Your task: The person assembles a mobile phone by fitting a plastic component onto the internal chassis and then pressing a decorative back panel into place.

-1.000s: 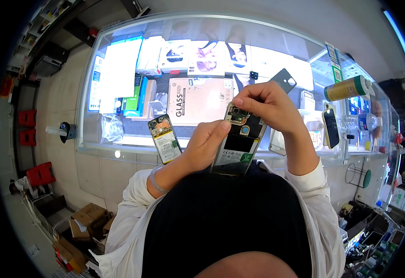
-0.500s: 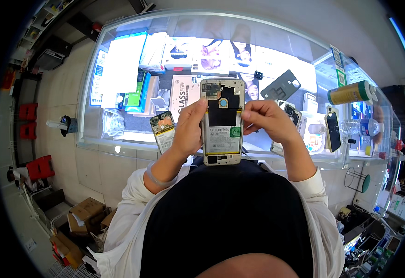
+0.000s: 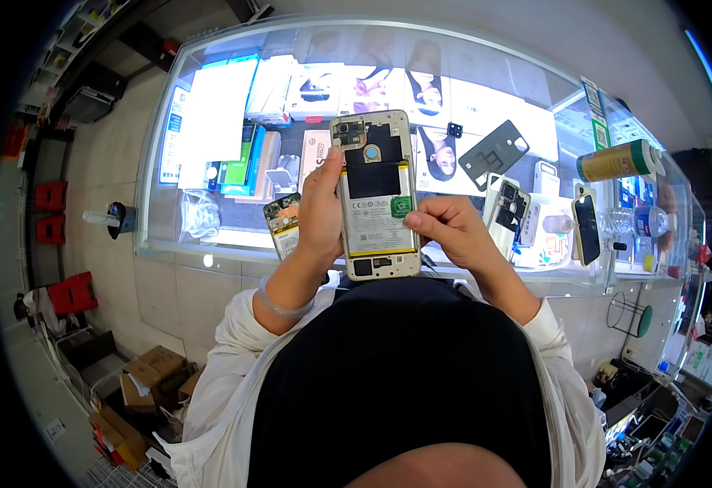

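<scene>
A smartphone (image 3: pixel 372 233) with its back cover off is held up in front of me over the counter, top end tilted slightly left. It shows a white battery, a black sheet above that, the camera block in the upper left corner and a green sticker (image 3: pixel 401 207). My left hand (image 3: pixel 321 213) grips the phone's left edge, thumb on the frame near the camera. At the lower right edge, my right hand (image 3: pixel 459 231) pinches the phone, its thumb close to the green sticker. The right fingers behind the phone are hidden.
On the glass counter lie another opened phone (image 3: pixel 284 232), a third opened phone (image 3: pixel 511 210), a grey back cover (image 3: pixel 494 154) and a small black camera cover (image 3: pixel 454 130). To the right are a dark-screened phone (image 3: pixel 587 229), a yellow-green canister (image 3: pixel 614 163) and a clear bottle (image 3: pixel 647 223).
The phone has moved left and up, tilting a little. My right hand has slid down along its right edge, from beside the black sheet to beside the battery.
</scene>
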A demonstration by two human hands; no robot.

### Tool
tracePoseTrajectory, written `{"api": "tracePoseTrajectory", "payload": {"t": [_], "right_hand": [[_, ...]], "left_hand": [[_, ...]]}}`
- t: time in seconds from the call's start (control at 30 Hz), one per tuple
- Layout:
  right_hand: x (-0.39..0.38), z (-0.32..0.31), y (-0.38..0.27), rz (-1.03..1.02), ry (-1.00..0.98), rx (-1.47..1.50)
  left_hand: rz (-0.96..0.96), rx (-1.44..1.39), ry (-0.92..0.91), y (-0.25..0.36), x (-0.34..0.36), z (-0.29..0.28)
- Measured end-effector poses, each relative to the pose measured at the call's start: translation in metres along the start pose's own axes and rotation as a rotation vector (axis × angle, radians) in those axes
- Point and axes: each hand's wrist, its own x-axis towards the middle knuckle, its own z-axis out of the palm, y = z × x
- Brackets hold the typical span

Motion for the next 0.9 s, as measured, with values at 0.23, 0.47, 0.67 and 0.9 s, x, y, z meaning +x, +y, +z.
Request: {"api": "tracePoseTrajectory", "payload": {"t": [0.23,0.47,0.67,0.9], "right_hand": [[-0.003,-0.001,-0.003,-0.061,0.091,0.031],[-0.005,0.000,-0.011,-0.029,0.122,0.252],[-0.016,0.004,-0.023,0.124,-0.066,0.178],[-0.019,0.005,-0.015,0.080,-0.072,0.296]], "left_hand": [[-0.155,0.082,-0.067,-0.003,-0.021,-0.004],[-0.005,0.480,-0.267,0.011,-0.037,-0.003],[0.058,0.450,-0.273,0.012,-0.035,-0.004],[0.051,0.190,-0.226,0.003,-0.036,0.005]]}}
